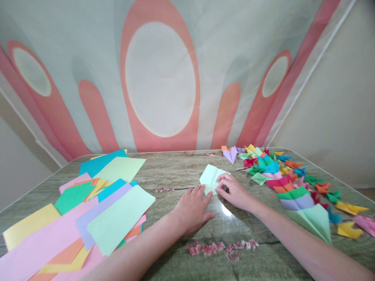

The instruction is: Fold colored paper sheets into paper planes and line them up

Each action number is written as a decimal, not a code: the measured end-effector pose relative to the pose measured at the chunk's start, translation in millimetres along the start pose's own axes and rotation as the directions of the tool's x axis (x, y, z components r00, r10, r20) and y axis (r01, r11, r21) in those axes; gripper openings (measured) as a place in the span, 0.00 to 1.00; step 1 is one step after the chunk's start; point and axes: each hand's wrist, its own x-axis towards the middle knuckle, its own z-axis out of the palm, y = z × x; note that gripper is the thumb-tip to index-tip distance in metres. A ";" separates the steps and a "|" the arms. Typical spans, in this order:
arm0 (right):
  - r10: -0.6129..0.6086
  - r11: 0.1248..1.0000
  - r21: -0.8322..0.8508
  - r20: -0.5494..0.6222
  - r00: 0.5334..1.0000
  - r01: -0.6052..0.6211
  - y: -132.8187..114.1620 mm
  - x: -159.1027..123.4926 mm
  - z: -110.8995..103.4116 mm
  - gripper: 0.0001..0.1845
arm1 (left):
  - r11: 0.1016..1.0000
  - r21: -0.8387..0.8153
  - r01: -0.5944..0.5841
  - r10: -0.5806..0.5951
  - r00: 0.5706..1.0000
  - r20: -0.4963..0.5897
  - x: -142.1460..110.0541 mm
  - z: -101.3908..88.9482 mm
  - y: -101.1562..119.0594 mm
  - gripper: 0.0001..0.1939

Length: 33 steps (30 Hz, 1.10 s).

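A pale green sheet of paper (210, 176) lies on the table in front of me, creased down its middle, with its far corners folded in. My left hand (191, 208) rests flat with its fingers spread, the fingertips touching the paper's near left edge. At the right side of the sheet, my right hand (231, 190) has thumb and forefinger curled together on the paper's edge. The exact pinch is partly hidden by the fingers.
Loose coloured sheets (121, 218) are heaped on the left of the wood-patterned table (172, 171). Along the right lie several folded paper planes (312, 220) and small folded paper figures (322, 188). A printed cloth backdrop (202, 78) stands behind the table.
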 end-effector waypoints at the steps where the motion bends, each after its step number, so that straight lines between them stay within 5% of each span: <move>1: 0.003 1.000 0.000 0.000 1.000 -0.003 0.0 0.1 -0.2 0.06 | 1.000 -0.002 -0.001 0.001 1.000 -0.005 0.0 0.3 -0.4 0.30; 18: -0.009 1.000 -0.004 -0.014 1.000 0.009 1.5 0.6 0.2 0.06 | 0.998 -0.058 -0.033 0.034 0.999 0.026 -2.3 -3.1 -6.1 0.30; 26: -0.014 1.000 -0.001 -0.014 1.000 0.014 -0.9 0.2 -1.3 0.06 | 0.970 -0.185 -0.155 0.159 0.987 0.004 3.0 -16.3 -26.8 0.22; 33: -0.009 1.000 -0.003 -0.008 1.000 0.009 -0.8 -0.2 -1.9 0.06 | 0.979 -0.176 -0.107 0.105 0.994 -0.018 2.9 -15.8 -31.4 0.21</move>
